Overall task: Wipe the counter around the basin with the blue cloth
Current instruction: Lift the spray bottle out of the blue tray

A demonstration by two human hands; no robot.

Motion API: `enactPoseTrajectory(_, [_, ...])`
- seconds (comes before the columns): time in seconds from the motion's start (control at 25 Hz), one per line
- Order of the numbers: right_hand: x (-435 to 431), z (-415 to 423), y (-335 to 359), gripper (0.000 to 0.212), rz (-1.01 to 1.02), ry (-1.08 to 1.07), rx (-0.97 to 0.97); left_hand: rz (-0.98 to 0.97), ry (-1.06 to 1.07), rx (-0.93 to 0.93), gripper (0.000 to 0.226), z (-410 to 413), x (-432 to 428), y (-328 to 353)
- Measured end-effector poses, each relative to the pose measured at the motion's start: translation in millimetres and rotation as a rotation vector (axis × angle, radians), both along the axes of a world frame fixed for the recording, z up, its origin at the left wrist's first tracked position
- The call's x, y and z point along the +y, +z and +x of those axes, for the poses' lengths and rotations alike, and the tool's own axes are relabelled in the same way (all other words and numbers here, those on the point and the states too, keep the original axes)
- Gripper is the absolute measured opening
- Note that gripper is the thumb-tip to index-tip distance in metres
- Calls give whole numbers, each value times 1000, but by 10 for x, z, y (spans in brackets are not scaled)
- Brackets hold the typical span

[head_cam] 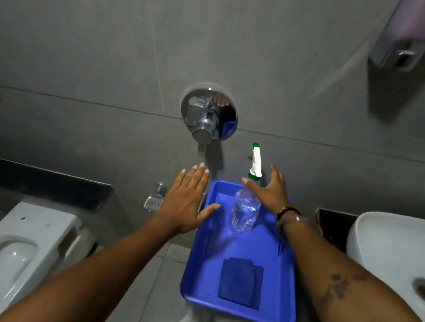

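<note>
Grey tiled wall (87,32) fills most of the view, w/ a chrome flush plate (208,113) mid-frame and a soap dispenser (407,32) top right. Toilet (7,254) sits bottom left; white basin (398,257) at the right edge, drain visible. The counter itself is barely in view, maybe just a dark strip behind the basin, can't tell for sure.

Between them, a blue tray (281,281) rests on something pale below, hard to say what. Spray bottle (245,212) stands upright in the tray's far half, green-and-white nozzle up. Blue cloth (241,282) lies folded flat in the near half, untouched, well apart from both hands.

Left hand (186,201) is spread wide open, palm down, empty, thumb over the tray's left rim. Right hand (270,191) is also splayed, fingers fanned just past the bottle's neck; looks empty, though whether it touches the bottle can't be told.

Step in hand, by my read: getting the cloth. To do it well, bring one hand back toward the near end of the tray, pinch the cloth by its top fold so it lifts in one piece. Steady the tray rim w/ the other hand, since the tray's near edge seems to overhang its support. Keep clear of the bottle; it's tall and prob. tips easily. Then swing right to the basin area.
</note>
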State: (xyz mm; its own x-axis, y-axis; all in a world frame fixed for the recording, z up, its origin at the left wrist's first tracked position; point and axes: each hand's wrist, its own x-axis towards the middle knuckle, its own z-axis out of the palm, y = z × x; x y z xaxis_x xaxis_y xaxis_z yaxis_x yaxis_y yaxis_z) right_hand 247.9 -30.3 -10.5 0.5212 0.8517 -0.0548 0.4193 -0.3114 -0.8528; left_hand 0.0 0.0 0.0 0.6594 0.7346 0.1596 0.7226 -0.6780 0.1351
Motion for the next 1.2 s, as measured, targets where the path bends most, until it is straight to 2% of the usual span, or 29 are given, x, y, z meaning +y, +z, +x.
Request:
enactPoseTrajectory(0.08, [242, -1, -7, 99, 81, -84, 105, -29, -19, -11, 89, 10, 87, -174])
enactPoseTrajectory(0.16, [414, -9, 35, 87, 162, -128, 68, -59, -34, 1, 87, 6, 87, -339])
enactPoseTrajectory(0.28, [586, -83, -28, 59, 224, -80, -65, -146, -75, -3, 87, -7, -29, -622])
enactPoseTrajectory(0.36, [647, -160, 20, 46, 240, -123, -30, -192, -112, -4, 87, -17, -166, -786])
enactPoseTrajectory(0.48, [509, -384, 171, 39, 310, -237, -17, -230, -116, -55, 88, -47, -311, -912])
enactPoseTrajectory(0.68, [-108, -607, 770, 32, 397, -191, -105, -248, -105, -56, 96, -127, -483, -1027])
enactPoseTrajectory(0.8, [-548, -567, 937, 24, 219, -91, -3, -288, -127, -9, 106, -229, -641, -1184])
enactPoseTrajectory(0.88, [-892, -633, 693, 15, -28, 7, 121, -361, -80, 7, 115, -318, -776, -1347])
enactPoseTrajectory(1.0, [-1446, -817, 19, 22, -450, 145, 87, -462, -22, 69, 134, -365, -958, -1573])
enactPoseTrajectory(1.08, [-1700, -867, -361, 28, -599, 73, 91, -468, -6, 73, 141, -355, -1001, -1671])
enactPoseTrajectory(1.2, [-1799, -841, -639, 38, -711, -50, 174, -469, -22, 72, 142, -367, -976, -1704])
